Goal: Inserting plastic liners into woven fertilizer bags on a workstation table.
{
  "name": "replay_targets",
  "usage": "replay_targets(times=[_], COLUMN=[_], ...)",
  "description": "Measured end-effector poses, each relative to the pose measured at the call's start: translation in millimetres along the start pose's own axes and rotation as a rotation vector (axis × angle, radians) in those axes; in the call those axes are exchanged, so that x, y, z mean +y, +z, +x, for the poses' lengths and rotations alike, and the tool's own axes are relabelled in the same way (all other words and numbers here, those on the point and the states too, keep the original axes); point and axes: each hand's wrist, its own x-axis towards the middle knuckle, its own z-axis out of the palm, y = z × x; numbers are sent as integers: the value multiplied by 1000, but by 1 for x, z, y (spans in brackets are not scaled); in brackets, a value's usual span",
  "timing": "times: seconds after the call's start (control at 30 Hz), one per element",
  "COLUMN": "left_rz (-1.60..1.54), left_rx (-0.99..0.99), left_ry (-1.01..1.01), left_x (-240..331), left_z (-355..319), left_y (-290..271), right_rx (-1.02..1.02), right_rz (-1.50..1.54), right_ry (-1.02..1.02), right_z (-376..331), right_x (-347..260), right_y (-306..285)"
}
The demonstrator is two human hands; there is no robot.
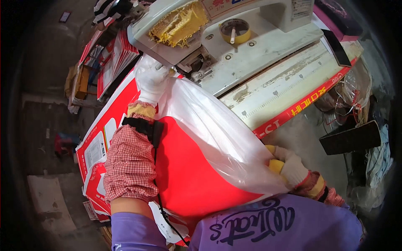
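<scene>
A red and white woven plastic sack [188, 167] lies across my lap and up to the sewing machine [268, 46]. Its white inner layer, thin and shiny, sags in folds along the machine bed. My left hand [151, 79], in a white glove, is closed on the sack's upper edge right beside the needle area; the fingertips are partly hidden under the machine head. Down at the right, my right hand [289, 165], in a white glove with yellow fingertips, grips the sack's lower right edge.
A tape roll [235, 31] with a white stick sits on the machine bed, and a yellow sponge-like pad [179, 24] is on its head. A dark phone [336, 47] rests at the table's right. Stacked red printed sacks [119, 62] stand at the left; a dark box [351, 138] is right.
</scene>
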Motion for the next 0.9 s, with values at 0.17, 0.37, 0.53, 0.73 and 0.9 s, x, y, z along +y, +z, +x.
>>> replay_targets(times=[0.17,0.37,0.53,0.73,0.9], left_rz=[-41,69,107,225,348], left_rx=[-123,-686,-869,-421,-454], left_ry=[-237,-169,-194,-151,-354], left_x=[17,32,22,-84,-130], left_z=[7,10,6,36,90], left_y=[-6,-58,-33,13,-39], right_rx=[38,75,44,-140,90], right_rz=[-1519,-1849,-1942,-2174,-2149], right_ry=[-724,-749,-719,-1498,-1408], right_z=[-21,-19,-18,72,153], right_x=[2,8,14,-8,-18], right_y=[9,8,24,63,151])
